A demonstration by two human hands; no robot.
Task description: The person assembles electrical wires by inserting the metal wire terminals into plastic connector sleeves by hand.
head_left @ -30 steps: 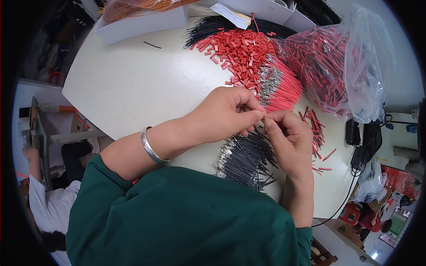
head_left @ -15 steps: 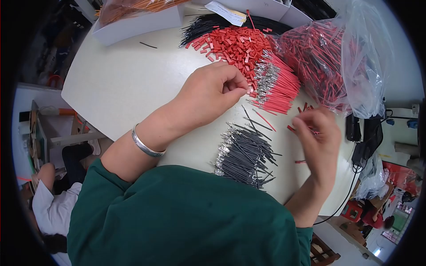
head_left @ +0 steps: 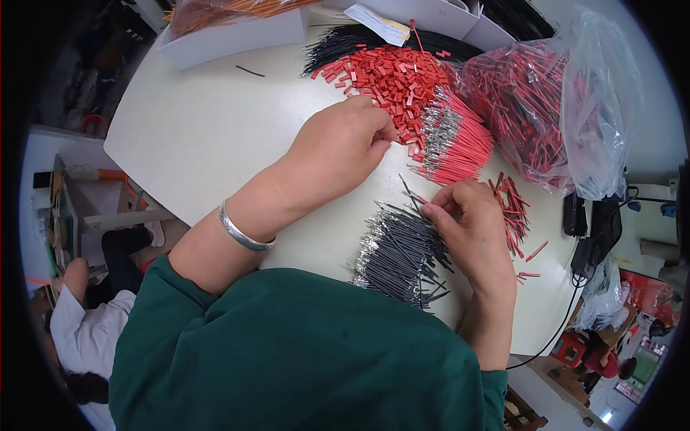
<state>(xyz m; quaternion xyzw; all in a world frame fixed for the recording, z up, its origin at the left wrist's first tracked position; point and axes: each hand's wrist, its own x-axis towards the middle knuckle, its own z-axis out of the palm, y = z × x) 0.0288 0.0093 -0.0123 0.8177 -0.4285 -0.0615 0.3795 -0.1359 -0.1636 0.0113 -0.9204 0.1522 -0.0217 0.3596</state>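
My left hand is closed in a pinch at the lower left edge of the pile of red connector housings; what its fingertips hold is too small to name. My right hand pinches at the upper right of the black wires, whose metal terminals point left. Its thumb and forefinger meet at the end of a thin wire, and I cannot make out exactly which piece they grip. Red wires with metal terminals lie between the housings and my right hand. Small red and black pieces are right of that hand.
A clear plastic bag of red wires stands at the right. Long black wires and a paper label lie behind the housings. A white box is at the back left. A person in a white top sits at the far left.
My hands were together a second ago, then parted. My right hand went out over the small pieces at the right and has come back to the black wires; my left hand stays by the housings.
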